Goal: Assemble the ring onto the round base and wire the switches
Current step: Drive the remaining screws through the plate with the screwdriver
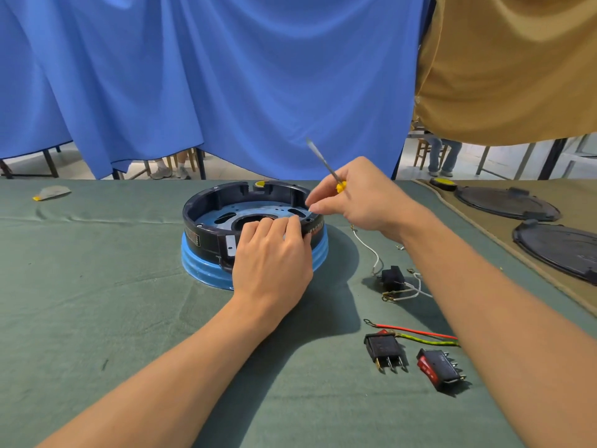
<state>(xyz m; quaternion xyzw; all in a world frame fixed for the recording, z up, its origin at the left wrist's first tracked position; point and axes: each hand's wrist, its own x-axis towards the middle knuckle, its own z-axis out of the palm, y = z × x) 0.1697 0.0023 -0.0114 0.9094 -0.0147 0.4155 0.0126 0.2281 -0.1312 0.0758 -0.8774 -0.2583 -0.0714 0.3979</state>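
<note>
— What's in the middle there?

— A black plastic ring (210, 244), seated on a round blue base (200, 270) at mid-worktop, on the green cloth (113, 302). The two make a shallow tub. Its floor is a pale blue-grey plate (258, 206) with oblong slots and a round hole at the centre.

— And the hands?

— The left hand (273, 253) lies over the near rim, its grip closed on the ring with the fingers hooked inside. The right hand (361, 195) has its grip round a yellow-handled screwdriver (323, 161), shaft pointing up and away, and its fingertips are at the ring's right rim.

— The switches?

— They're on the cloth at the near right, well apart from the ring: a black rocker switch (384, 349) and a red-faced rocker switch (439, 368), prongs showing. A red wire (416, 331) and a yellow-green wire (429, 341) run under the right forearm. Beyond lies a small black part (392, 278) trailing white leads.

— Anything unclear?

— The left hand hides the plate's near side. Whether the right fingertips pinch anything, I cannot tell. The ring's label is too small to read.
</note>
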